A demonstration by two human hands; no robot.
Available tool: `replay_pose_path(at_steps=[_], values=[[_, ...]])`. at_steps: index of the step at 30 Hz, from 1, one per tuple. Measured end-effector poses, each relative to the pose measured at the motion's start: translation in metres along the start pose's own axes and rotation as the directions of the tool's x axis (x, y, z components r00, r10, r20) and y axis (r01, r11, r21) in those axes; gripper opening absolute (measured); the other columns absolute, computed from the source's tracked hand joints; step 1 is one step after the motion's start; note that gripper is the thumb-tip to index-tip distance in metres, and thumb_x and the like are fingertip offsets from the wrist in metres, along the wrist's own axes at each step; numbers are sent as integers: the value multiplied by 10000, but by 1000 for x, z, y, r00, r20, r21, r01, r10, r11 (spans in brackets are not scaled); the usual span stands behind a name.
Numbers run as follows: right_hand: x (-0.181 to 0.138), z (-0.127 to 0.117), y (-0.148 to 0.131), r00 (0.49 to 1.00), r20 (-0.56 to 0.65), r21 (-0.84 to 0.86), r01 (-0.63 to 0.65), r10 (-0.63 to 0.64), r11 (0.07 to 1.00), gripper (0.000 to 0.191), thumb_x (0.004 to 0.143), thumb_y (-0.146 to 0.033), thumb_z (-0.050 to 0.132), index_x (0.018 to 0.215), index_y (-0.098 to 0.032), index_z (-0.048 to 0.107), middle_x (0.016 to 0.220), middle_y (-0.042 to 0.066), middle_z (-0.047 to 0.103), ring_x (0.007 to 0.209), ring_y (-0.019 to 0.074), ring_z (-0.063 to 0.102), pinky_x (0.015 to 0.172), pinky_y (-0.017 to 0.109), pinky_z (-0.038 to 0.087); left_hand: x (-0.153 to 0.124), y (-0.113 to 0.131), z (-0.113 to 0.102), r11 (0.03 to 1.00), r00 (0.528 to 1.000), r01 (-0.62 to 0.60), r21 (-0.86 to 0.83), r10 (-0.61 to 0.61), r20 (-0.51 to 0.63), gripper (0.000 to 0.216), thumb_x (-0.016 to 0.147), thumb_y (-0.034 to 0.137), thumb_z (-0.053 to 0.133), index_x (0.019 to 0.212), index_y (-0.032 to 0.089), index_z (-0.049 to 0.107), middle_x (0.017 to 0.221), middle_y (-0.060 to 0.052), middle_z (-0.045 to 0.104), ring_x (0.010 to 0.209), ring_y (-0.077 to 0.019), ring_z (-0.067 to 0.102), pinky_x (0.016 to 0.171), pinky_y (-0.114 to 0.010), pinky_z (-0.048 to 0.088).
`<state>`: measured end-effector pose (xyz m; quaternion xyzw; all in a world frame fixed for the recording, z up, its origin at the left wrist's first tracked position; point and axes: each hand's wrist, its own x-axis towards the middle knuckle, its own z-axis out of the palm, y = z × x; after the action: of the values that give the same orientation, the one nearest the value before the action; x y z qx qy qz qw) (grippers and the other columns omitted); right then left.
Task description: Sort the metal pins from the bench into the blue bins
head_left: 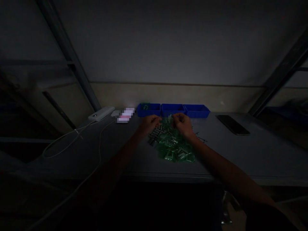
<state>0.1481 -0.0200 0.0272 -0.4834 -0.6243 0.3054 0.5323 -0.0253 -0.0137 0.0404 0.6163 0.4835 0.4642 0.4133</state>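
Observation:
My left hand (150, 123) is closed in a pinch above the pile, its fingertips at the left edge of a small translucent green plastic bag (167, 120). The fingers of my right hand (184, 125) pinch the same bag from the right side. Under both hands spreads a heap of green plastic bags (176, 150) with small shiny pieces in them. Loose metal pins or rods (154, 136) lie at the heap's left, and a few thin ones poke out beside my right wrist. Dim light hides the finer detail.
Three blue bins stand in a row along the wall; the left bin (148, 112) holds some green bags, and the middle bin (172, 110) and right bin (196, 111) adjoin it. A lit phone (126, 115), a white power bank (101, 113) with cables, and a dark phone (233, 124) lie on the table.

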Motion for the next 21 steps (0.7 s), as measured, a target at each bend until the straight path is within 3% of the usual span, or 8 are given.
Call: replay_pose_path(at_steps=[3,6,11,15,18,21], values=[[-5,-3,-2,987,-25,-104,157,-160,982,284,814,-458,463,799,-183,531,616,14,613,551,137,565,517,237,410,-1,-1,4,976,977,193,-105,-180,118,382,799,483,545,674,140,659,555,-48,611,489,-118,515,505,-238,381],[-14,-4,-7,943,76,-182,333,-325,925,147,781,-329,497,815,-191,533,755,37,656,697,155,616,642,260,466,-2,-1,2,919,937,316,-234,-264,230,441,785,542,534,705,130,667,608,-64,629,522,-119,530,527,-242,399],[-23,-1,-11,878,217,-161,463,-426,872,164,719,-215,476,867,-190,543,882,61,673,843,182,633,781,306,477,0,-3,-6,928,985,115,-355,-61,161,245,703,380,671,691,137,640,674,-29,612,622,-120,553,584,-232,416],[-18,1,-7,911,150,-54,395,-384,917,208,733,-253,506,929,-187,523,864,43,661,810,175,622,736,303,475,2,-6,-7,965,998,-30,-259,46,53,262,663,368,685,775,135,642,709,-20,610,635,-118,547,580,-228,424],[-12,4,-4,965,13,25,263,-264,964,293,740,-319,547,994,-183,498,625,-35,573,580,134,546,565,254,422,0,-5,-5,982,993,-115,-149,111,-35,281,669,385,663,807,143,628,713,-13,616,630,-117,547,568,-222,431],[-9,6,-3,992,0,103,127,-128,986,307,727,-371,566,956,-170,527,472,-91,417,433,98,403,450,224,309,-2,-2,-4,984,985,-164,-62,160,-58,234,697,366,628,783,150,606,677,-5,605,617,-117,548,568,-224,432]])
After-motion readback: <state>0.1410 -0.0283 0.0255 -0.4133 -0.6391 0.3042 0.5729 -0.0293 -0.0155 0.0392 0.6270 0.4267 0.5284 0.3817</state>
